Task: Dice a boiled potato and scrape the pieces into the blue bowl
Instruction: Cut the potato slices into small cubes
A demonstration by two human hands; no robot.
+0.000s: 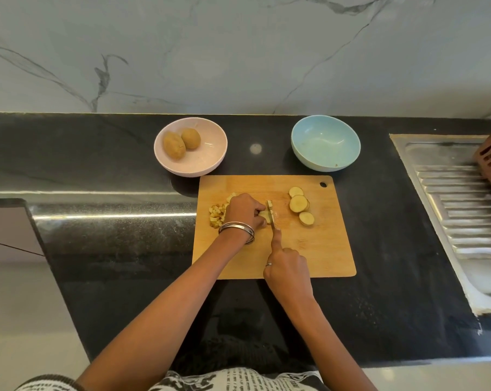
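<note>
Potato slice: lies mid-board under the left fingertips, the knife (271, 218) blade set into it.
Left hand (245, 211): fingers curled down, pinning the potato slice (264, 214).
Right hand (288, 268): wrapped round the knife handle, forefinger stretched along the blade's back.
Diced pieces (217, 215): heaped left of the left hand.
Round slices (299, 204): three, right of the knife.
Cutting board (309, 249): wooden, on the black counter (111, 244).
Blue bowl (326, 146): behind the board's right corner, apart from it.
Pink bowl (190, 150): behind-left, holding two whole potatoes (181, 143).
Sink drainer (461, 218): far right.

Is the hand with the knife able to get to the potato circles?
Probably yes. The round slices lie uncovered on the cutting board, just right of the knife gripped by the right hand; nothing sits between.
</note>
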